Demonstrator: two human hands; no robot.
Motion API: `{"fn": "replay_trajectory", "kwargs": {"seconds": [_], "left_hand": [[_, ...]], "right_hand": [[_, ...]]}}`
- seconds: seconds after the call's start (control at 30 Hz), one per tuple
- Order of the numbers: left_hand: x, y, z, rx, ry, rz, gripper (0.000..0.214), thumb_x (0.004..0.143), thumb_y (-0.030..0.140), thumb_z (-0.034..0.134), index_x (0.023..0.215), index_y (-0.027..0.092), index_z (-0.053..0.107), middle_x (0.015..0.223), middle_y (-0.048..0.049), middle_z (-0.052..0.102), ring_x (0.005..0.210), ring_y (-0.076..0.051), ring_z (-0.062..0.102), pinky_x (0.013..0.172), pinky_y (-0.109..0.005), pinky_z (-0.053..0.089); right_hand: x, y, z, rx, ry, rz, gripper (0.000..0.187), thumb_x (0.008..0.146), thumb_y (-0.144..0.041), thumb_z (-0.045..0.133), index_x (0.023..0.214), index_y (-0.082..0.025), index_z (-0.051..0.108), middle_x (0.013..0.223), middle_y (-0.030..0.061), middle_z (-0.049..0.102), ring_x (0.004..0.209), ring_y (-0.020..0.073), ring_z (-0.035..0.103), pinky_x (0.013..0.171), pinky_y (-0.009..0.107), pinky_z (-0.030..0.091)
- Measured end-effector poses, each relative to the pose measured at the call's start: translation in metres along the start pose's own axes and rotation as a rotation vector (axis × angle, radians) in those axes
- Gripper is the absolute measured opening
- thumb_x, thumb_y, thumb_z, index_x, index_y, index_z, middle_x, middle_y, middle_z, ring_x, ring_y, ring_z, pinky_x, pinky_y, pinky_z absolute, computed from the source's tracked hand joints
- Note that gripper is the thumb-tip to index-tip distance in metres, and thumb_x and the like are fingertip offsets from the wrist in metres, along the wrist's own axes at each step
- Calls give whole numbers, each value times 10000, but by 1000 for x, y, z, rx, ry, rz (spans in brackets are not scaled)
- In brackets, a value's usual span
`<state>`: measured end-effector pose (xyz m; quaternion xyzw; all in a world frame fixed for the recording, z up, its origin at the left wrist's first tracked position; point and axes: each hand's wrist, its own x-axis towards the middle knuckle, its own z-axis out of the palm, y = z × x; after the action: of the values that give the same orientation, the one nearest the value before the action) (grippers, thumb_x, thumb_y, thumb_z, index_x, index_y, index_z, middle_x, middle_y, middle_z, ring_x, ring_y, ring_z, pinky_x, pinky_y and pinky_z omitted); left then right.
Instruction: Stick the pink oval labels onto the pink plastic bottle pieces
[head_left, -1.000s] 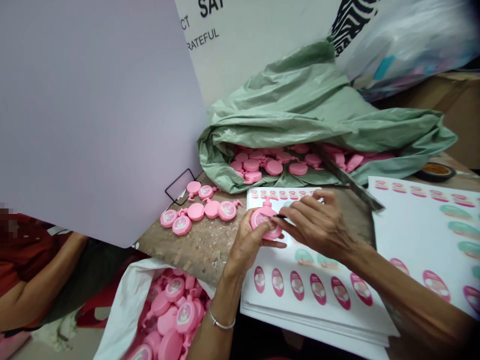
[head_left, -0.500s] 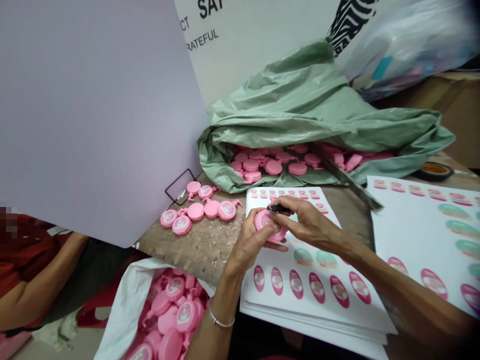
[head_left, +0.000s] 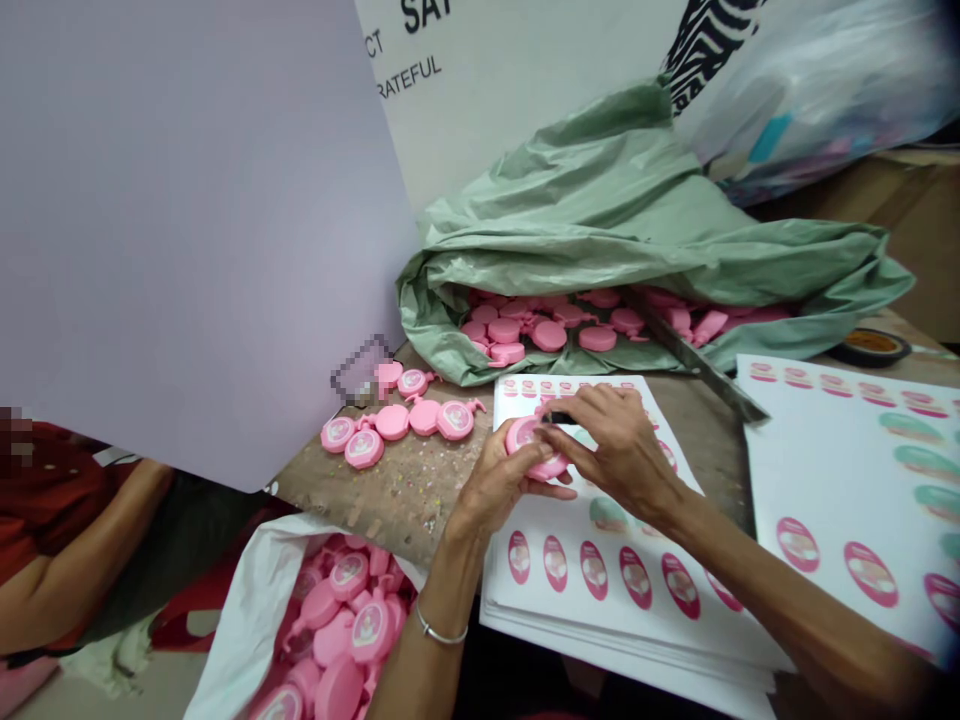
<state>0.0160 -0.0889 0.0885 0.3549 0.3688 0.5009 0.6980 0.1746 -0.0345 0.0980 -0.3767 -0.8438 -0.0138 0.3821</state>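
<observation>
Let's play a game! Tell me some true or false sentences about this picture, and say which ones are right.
1. The left hand holds a round pink plastic piece. True.
2. The right hand is empty. False: it pinches a small black thing.
3. A silver bangle sits on the left wrist. True.
4. The green plastic bag has nothing inside. False: it holds many pink pieces.
5. The sticker sheets under the hands have pink ovals printed on them. True.
6. The white bag holds green pieces. False: it holds pink ones.
</observation>
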Motion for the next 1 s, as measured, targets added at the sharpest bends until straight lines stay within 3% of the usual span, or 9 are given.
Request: {"fn": "replay_trajectory", "kwargs": {"seconds": [0.13, 0.23, 0.33, 0.47, 0.57, 0.7, 0.83, 0.9, 1.0], "left_hand": [[-2, 0, 0, -14, 2, -61, 432, 715, 270, 723, 1068, 104, 538, 853, -77, 646, 697, -156, 633, 613, -310, 586], [-6, 0, 3, -7, -12, -73, 457, 660, 212, 755, 1061, 131, 551, 851, -45, 626, 740, -168, 643, 643, -319, 591], [-10, -1, 6, 28, -44, -46, 465, 643, 186, 756, 1063, 157, 558, 848, -26, 617, 757, -172, 647, 634, -303, 585], [-11, -7, -1, 63, 30, -60, 446, 713, 298, 722, 1088, 140, 539, 844, -64, 649, 705, -178, 644, 602, -309, 568], [-8, -9, -27, 223, 354, 42, 425, 759, 461, 664, 1013, 131, 576, 819, -77, 660, 655, -175, 619, 610, -312, 538], [-4, 0, -77, 744, 879, 208, 392, 815, 554, 549, 859, 172, 628, 733, -55, 614, 763, -237, 599, 752, -366, 495], [-5, 11, -103, 1165, 1204, 401, 398, 866, 486, 490, 1041, 144, 594, 1102, -170, 583, 1126, -336, 508, 973, -504, 386], [-7, 11, -102, 1238, 1226, 572, 389, 864, 427, 518, 1120, 140, 572, 1264, -192, 494, 1244, -331, 425, 1034, -500, 343], [-8, 7, -88, 1127, 1012, 688, 269, 880, 350, 521, 1081, 185, 592, 1201, -141, 546, 1140, -266, 524, 983, -408, 422]], "right_hand": [[0, 6, -4, 212, -31, 264, 864, 727, -545, 686, 1433, -224, 308, 1384, 142, 487, 1160, 306, 536, 932, 453, 425], [-2, 2, 2, 469, -202, 394, 1030, 613, -560, 756, 1446, -217, 256, 1476, 155, 368, 1276, 307, 456, 986, 446, 433], [-4, -3, 14, 556, -260, 469, 867, 649, -522, 741, 1368, -204, 374, 1386, 148, 474, 1226, 283, 508, 989, 441, 440], [-2, 13, 24, 503, -150, 550, 626, 720, -534, 686, 1211, -188, 509, 1189, 107, 618, 1097, 244, 589, 955, 407, 462], [9, 49, 29, 383, -127, 548, 546, 768, -537, 636, 1169, -179, 542, 1140, 98, 647, 1021, 229, 620, 898, 374, 479], [39, 96, 48, 42, -224, 589, 422, 839, -443, 568, 1151, -158, 573, 1101, 128, 671, 994, 251, 632, 855, 372, 461], [71, 104, 79, -37, -209, 640, 451, 773, -427, 661, 1083, -109, 582, 1052, 203, 670, 1031, 310, 611, 826, 393, 440], [81, 99, 86, -25, -175, 650, 441, 762, -411, 682, 1047, -90, 581, 1022, 233, 667, 1032, 315, 607, 821, 386, 425], [89, 97, 83, 48, -113, 673, 311, 800, -363, 634, 959, -98, 598, 958, 231, 674, 994, 293, 618, 807, 359, 408]]}}
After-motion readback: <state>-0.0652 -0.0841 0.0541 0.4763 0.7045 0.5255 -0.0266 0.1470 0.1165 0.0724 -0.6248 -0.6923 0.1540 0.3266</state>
